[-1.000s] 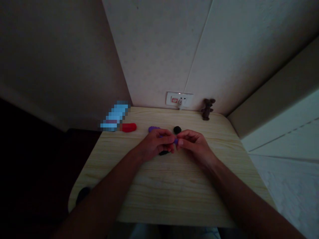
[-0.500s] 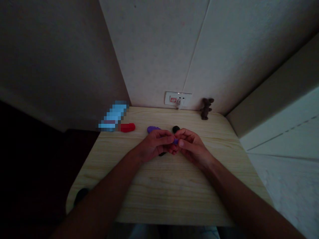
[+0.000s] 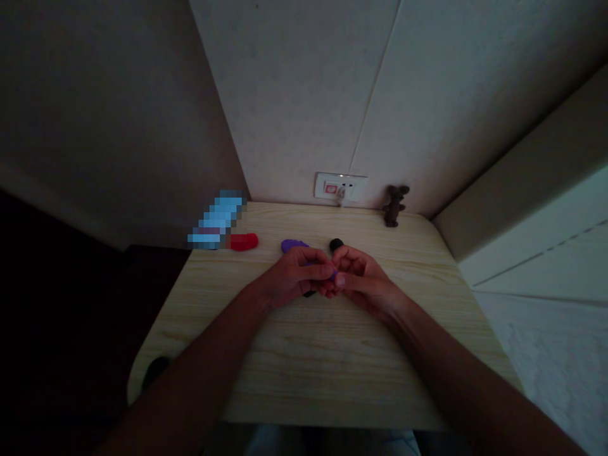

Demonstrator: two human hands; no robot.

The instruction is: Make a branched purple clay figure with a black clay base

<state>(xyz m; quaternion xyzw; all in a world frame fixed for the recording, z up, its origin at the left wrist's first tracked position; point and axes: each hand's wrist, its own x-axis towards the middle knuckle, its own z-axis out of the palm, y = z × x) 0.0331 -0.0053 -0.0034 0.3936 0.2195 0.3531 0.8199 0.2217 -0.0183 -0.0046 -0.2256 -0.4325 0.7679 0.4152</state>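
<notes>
My left hand [image 3: 301, 272] and my right hand [image 3: 363, 278] meet over the middle of the table, fingertips pinched together. Between them is a small piece of purple modelling clay [image 3: 334, 274], mostly covered by the fingers. Just behind my left hand lies a larger purple clay lump [image 3: 293, 245], partly hidden by it. A black clay lump [image 3: 335, 243] rests behind my right hand. Under my left hand shows the edge of a dark piece [image 3: 310, 293], too covered to make out.
A red clay piece [image 3: 245, 242] lies at the left beside a blurred-out bluish object [image 3: 219, 218]. Near the wall stands a small brown figure [image 3: 393, 206]. A wall socket [image 3: 341, 187] holds a plug. A black object [image 3: 156, 372] sits at the table's [image 3: 332, 373] near left corner.
My fingertips have drawn slightly closer together, and less of the purple clay shows between them. The other things lie where they were.
</notes>
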